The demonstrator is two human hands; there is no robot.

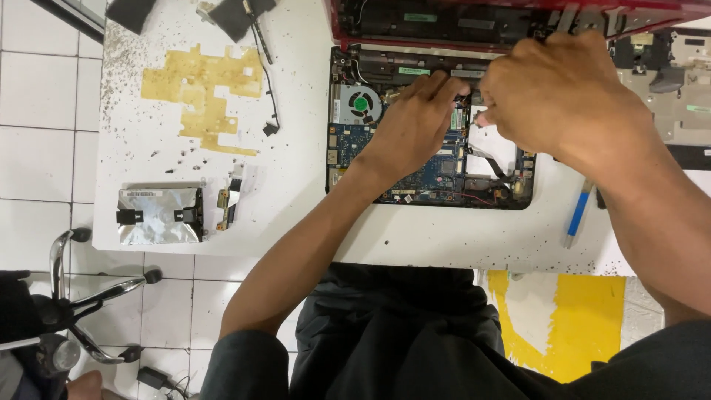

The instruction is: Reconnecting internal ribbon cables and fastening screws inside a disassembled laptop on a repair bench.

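The opened laptop lies on the white table, its circuit board bare. I think the board is stiff but fragile, better held by the edges. The left hand presses on it with nearly closed fingers. The right hand is curled, pinching something small; I cannot tell what.

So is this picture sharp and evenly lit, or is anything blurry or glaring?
Head view: even, bright light, soft shadows; the silver drive shines a little; the opened laptop looks sharp; the right hand, close to the camera, looks slightly soft; the left hand is clear.
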